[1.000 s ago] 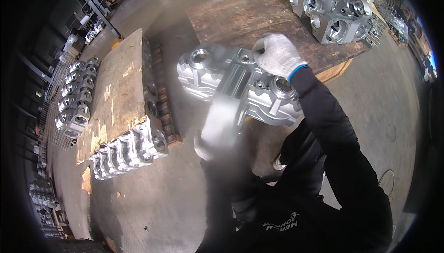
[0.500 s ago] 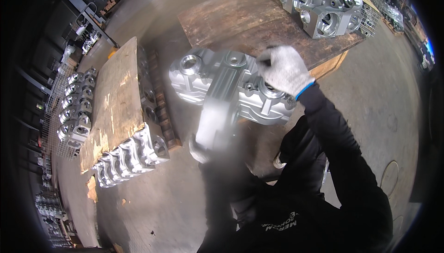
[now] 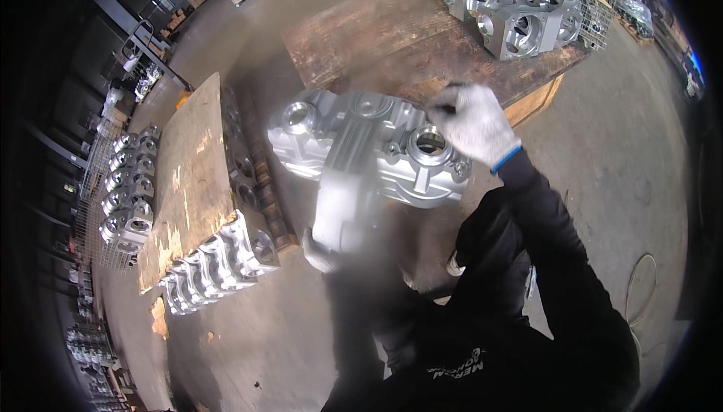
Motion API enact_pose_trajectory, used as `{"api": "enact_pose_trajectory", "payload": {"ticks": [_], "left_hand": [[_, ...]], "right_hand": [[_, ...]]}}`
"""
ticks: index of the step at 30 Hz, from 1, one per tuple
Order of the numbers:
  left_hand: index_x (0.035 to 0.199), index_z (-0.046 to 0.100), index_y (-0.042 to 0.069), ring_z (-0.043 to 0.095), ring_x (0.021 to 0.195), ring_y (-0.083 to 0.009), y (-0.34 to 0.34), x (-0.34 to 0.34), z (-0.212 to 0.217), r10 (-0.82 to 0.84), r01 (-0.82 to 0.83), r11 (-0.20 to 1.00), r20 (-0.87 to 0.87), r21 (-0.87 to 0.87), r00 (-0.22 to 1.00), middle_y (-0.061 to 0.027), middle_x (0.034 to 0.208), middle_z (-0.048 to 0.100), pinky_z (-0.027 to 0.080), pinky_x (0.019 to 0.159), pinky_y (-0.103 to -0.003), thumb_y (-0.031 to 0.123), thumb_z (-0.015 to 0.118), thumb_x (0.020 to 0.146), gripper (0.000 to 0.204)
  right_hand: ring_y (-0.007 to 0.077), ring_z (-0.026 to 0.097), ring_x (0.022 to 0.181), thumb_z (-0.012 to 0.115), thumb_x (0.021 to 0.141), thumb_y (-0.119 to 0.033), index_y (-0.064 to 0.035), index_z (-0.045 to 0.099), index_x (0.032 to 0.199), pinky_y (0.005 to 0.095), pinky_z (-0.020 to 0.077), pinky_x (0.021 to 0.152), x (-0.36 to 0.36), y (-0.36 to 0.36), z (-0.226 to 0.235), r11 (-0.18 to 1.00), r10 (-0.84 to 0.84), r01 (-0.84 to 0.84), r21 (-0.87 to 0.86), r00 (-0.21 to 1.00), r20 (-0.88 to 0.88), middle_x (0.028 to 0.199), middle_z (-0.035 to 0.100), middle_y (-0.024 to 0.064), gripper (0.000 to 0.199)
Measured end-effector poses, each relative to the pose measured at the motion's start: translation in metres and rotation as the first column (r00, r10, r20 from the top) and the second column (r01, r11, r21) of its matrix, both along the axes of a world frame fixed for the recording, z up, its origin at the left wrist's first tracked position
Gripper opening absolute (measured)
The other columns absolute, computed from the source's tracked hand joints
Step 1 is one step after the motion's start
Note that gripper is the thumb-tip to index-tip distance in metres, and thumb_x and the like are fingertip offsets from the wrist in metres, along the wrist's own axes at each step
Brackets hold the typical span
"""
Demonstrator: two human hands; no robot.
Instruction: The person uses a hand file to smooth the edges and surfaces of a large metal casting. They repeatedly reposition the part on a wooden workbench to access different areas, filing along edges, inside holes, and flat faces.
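Note:
A large silver metal casting (image 3: pixel 354 141) is in front of me, with round bored openings along its far side and a broad arm reaching toward me. My left hand (image 3: pixel 321 254), in a pale work glove, is closed on the near end of that arm; most of its fingers are hidden. Just above the casting's right end is my right hand (image 3: pixel 476 124), in a light glove with a blue cuff. Its fingers are curled, and whatever they may hold is too small to see. Below it, a round bore (image 3: pixel 431 144) shows.
Several silver castings (image 3: pixel 520 32) stand on a worn wooden table (image 3: pixel 361 32) at the far right. To the left, a wooden board (image 3: pixel 192 178) covers a row of castings (image 3: pixel 218 265). A wire cage (image 3: pixel 90 216) with more castings is farther left.
My right hand has drawn back slightly from the casting's right bore, which now shows more fully. The casting sits a little lower and farther left in view. My left hand keeps its hold.

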State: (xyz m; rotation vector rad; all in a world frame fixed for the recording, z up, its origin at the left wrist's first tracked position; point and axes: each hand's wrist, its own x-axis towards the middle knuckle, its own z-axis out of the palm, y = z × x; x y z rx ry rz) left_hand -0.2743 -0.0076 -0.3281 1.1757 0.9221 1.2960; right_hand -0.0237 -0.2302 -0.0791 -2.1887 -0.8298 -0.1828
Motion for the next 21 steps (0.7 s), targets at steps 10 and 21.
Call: {"api": "enact_pose_trajectory", "payload": {"ticks": [10,21], "left_hand": [[0.142,0.063,0.003,0.065,0.129,-0.0314,0.002,-0.005,0.017,-0.126,0.121,0.99,-0.084,-0.067,0.988,-0.0152,0.142,0.067,0.052,0.11,-0.049,0.046,0.05,0.106,0.058],[0.14,0.058,-0.009,0.072,0.113,-0.0327,-0.013,-0.004,0.016,0.151,-0.039,0.909,-0.242,0.414,0.959,-0.0241,0.126,0.071,0.059,0.098,-0.048,0.032,0.066,0.102,0.057]], "right_hand": [[0.0362,0.075,0.09,0.076,0.086,-0.017,-0.0101,0.083,0.091,0.0438,0.0605,0.081,-0.003,-0.013,0.001,0.963,0.103,-0.062,-0.261,0.984,0.145,0.096,0.076,0.0125,0.011],[0.0341,0.077,0.083,0.077,0.085,-0.007,-0.0021,0.083,0.095,0.0404,0.0608,0.075,-0.004,-0.035,-0.021,0.985,0.04,-0.029,0.171,0.997,-0.061,0.092,0.077,0.018,0.012]]}}
